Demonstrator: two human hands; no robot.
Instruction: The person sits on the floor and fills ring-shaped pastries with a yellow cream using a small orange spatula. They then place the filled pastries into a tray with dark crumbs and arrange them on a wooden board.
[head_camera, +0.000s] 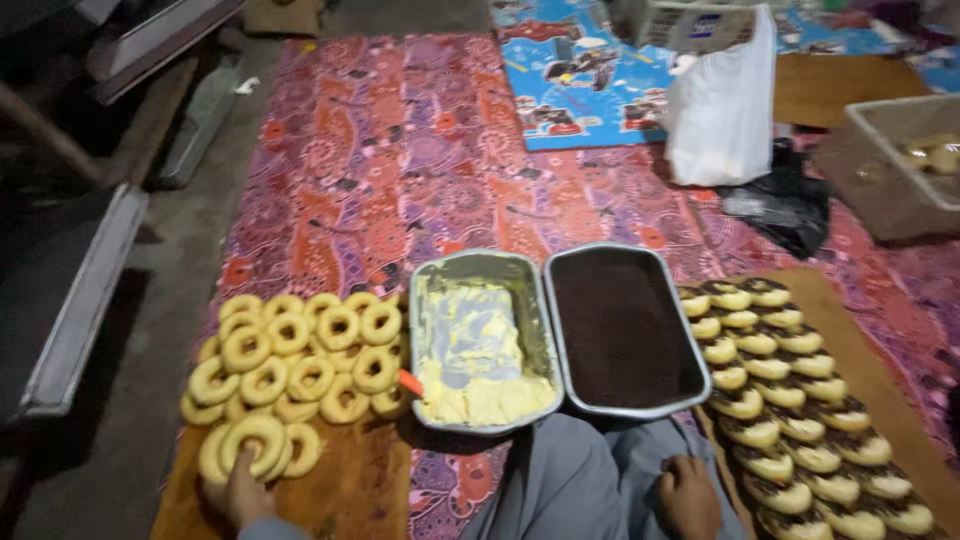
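Observation:
My left hand (240, 495) grips a plain ring doughnut (254, 440) at the near edge of a heap of plain doughnuts (300, 355) on a wooden board (345, 490). My right hand (690, 497) rests curled on my grey-trousered knee (570, 480), holding nothing. In front of me stand two metal trays: one with pale yellow cream (478, 350), with an orange handle (410, 382) poking from it, and one filled with dark chocolate sprinkles (622, 325). To the right, rows of coated doughnuts (790, 400) lie on a second board (880, 390).
A patterned red and purple mat (400, 160) covers the floor. Beyond it lie a blue printed sheet (575, 80), a white plastic bag (722, 110), a black bag (785, 205) and a crate (895, 165) at right. Bare concrete and metal frames (85, 300) are at left.

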